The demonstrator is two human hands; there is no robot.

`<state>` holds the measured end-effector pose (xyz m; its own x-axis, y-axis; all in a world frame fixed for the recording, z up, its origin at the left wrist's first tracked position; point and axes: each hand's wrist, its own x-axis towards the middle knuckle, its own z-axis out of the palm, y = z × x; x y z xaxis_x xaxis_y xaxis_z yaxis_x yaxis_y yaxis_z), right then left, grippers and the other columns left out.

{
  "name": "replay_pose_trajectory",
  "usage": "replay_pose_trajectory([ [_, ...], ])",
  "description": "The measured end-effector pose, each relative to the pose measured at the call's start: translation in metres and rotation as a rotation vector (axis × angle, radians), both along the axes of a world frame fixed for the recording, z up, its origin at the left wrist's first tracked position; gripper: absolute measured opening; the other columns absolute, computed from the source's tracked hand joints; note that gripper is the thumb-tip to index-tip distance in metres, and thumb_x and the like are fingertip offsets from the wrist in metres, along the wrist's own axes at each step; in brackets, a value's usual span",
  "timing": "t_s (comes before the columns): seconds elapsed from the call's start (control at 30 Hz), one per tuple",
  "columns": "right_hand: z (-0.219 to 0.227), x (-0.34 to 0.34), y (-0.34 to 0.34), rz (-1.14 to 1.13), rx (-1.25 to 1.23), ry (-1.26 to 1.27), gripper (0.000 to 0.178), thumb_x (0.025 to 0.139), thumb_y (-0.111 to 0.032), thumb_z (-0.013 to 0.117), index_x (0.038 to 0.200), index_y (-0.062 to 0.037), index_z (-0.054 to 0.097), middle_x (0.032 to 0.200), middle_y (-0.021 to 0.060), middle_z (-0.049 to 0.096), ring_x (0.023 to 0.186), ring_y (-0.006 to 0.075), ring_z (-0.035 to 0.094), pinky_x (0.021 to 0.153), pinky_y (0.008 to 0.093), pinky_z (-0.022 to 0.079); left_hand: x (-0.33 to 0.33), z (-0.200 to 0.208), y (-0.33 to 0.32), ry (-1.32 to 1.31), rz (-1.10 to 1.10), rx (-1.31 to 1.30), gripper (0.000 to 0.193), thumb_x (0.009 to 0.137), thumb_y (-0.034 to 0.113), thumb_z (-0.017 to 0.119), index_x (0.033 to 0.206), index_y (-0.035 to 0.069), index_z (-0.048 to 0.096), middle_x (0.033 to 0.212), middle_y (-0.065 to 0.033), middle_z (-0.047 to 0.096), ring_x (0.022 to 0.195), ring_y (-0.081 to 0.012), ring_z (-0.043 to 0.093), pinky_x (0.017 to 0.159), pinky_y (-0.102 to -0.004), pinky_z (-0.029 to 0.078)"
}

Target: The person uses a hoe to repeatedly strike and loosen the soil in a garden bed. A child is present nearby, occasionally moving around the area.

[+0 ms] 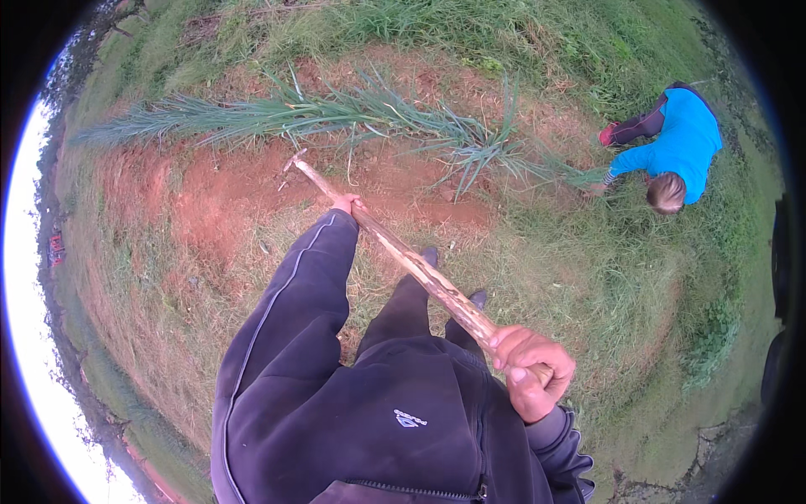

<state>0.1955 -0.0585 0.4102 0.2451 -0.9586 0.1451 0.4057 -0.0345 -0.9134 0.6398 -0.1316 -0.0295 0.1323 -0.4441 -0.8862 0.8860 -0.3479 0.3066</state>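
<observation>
A hoe (407, 258) with a long wooden handle slants across the view, its small head over bare reddish soil at the upper left. My left hand (346, 203) is closed round the handle near the head. Farther down, at the butt end, my right hand (532, 372) wraps round the wood with its thumb on top. Just beyond the hoe head runs a row of green onion-like plants (336, 115) with long narrow leaves. Whether the blade touches the soil is hard to make out.
Stooping at the right, a person in a blue top (684, 139) reaches toward the row's end. Reddish soil (201, 202) borders the plants, with grass (537, 42) behind. My dark shoes (430, 255) stand on dry grass below the handle.
</observation>
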Motion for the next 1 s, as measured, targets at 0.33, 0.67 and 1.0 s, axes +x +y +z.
replay_pose_trajectory([
  [0.33,0.023,-0.048,0.035,-0.309,0.119,0.126,0.009,0.084,-0.009,0.068,0.085,-0.0021,0.061,0.061,0.0044,0.056,0.055,0.0208,0.057,0.073,0.0468,0.052,-0.14,-0.084,0.012,-0.979,-1.373,-0.225,0.01,0.089,0.013,0.061,0.084,0.004,0.062,0.07,-0.0131,0.062,0.066,-0.0331,0.067,0.062,-0.0478,0.054],
  [0.67,0.141,-0.162,0.099,-0.465,0.054,0.269,0.017,0.089,-0.016,0.066,0.083,-0.0073,0.053,0.062,0.001,0.047,0.051,0.0142,0.048,0.066,0.0366,0.044,-0.353,0.081,0.044,-0.195,-0.813,-0.045,0.018,0.089,0.022,0.062,0.087,0.004,0.061,0.084,-0.0143,0.062,0.077,-0.0313,0.067,0.066,-0.048,0.059],
  [1.0,0.274,-0.286,0.226,-0.979,-0.183,0.236,0.038,0.093,-0.029,0.055,0.107,0.003,0.07,0.091,0.0224,0.069,0.079,0.0409,0.069,0.075,0.0546,0.059,-0.474,0.282,0.068,0.34,-0.872,0.027,0.013,0.088,0.022,0.062,0.093,0.01,0.059,0.081,-0.0083,0.067,0.076,-0.0238,0.069,0.065,-0.0415,0.058],
])
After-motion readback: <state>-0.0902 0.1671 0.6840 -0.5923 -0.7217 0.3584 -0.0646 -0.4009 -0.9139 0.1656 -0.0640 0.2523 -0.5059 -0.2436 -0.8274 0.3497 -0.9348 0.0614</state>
